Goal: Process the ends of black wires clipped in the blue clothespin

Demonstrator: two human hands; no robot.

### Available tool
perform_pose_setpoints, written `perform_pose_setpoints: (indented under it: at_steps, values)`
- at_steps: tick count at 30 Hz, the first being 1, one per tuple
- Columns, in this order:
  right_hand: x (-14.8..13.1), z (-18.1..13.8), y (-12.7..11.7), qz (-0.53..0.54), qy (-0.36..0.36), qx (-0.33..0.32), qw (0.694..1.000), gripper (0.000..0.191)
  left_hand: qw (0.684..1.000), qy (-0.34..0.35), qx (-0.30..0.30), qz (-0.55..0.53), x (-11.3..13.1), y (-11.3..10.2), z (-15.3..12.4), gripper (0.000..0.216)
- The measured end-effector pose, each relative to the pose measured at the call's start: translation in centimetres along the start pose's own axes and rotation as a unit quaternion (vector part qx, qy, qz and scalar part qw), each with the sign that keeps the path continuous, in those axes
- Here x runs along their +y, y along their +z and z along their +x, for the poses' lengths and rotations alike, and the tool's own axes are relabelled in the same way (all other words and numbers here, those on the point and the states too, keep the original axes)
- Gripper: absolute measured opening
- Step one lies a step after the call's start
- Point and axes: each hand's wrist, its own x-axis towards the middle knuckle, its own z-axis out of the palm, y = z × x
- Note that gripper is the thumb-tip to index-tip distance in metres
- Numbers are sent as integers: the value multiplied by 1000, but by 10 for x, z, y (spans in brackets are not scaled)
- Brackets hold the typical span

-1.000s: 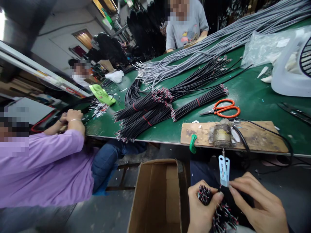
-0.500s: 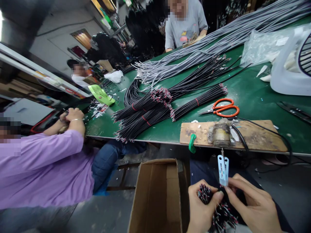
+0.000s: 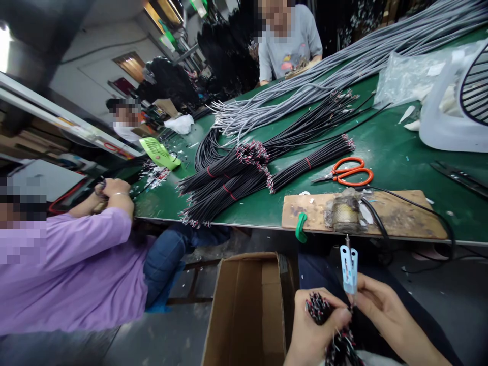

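My left hand point(image 3: 314, 328) is closed around a bundle of thin black cables point(image 3: 318, 307), whose stripped ends show red, white and black wires. Close by, my right hand point(image 3: 381, 307) pinches what looks like a single cable end; my fingertips partly hide it. Directly above those fingertips hangs a light-blue clothes peg point(image 3: 348, 269), fixed to the shaft of a small round motor point(image 3: 346, 213). The peg's lower end almost meets the pinched cable end; whether they touch I cannot tell. More cable ends hang below my left thumb.
The motor sits on a wooden board point(image 3: 404, 208) at the edge of the green table point(image 3: 396, 147). Orange-handled scissors point(image 3: 353, 172), tied black cable bundles point(image 3: 224, 188) and grey cables point(image 3: 274, 107) lie beyond. A cardboard box point(image 3: 244, 305) stands left of my lap. Co-workers sit around.
My right fingertips have slipped from beside the peg's lower end to just below it. My left hand, with the bundle, has shifted slightly left and down.
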Motion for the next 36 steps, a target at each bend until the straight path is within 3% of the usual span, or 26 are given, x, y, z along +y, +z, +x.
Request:
perform_pose_setpoints:
  at_steps: [2, 6, 9, 13, 17, 23, 26, 28, 32, 36]
  values:
    - [-3, 7, -3, 31, 22, 21, 999, 28, 999, 42, 20, -18, 10, 1, -1, 23]
    - [-18, 25, -7, -56, -26, 108, 992, 37, 992, 120, 22, 16, 29, 2, 2, 13]
    - [-29, 34, -6, -64, -25, 98, 993, 36, 989, 139, 26, 37, 35, 3, 8, 6]
    - [-33, 37, 0, 88, 29, 42, 995, 34, 987, 145, 39, 49, 34, 4, 14, 5]
    - [-33, 33, 7, 236, 77, 34, 968, 31, 989, 134, 29, 52, 33, 9, 19, 5]
    - [-20, 28, 2, 329, 127, 5, 936, 43, 991, 126, 18, 42, 33, 11, 22, 3]
    - [-3, 26, -10, 292, 117, 17, 949, 45, 990, 130, 17, 54, 32, 9, 18, 3]
    - [6, 23, -19, 219, 92, 33, 971, 37, 990, 123, 15, 71, 29, 6, 13, 8]
    - [4, 14, -24, 14, 45, 7, 999, 19, 995, 10, 54, 83, 9, 3, 2, 24]
    - [-13, 8, -14, -110, -30, -59, 992, 14, 990, -58, 86, 94, -18, 7, -2, 34]
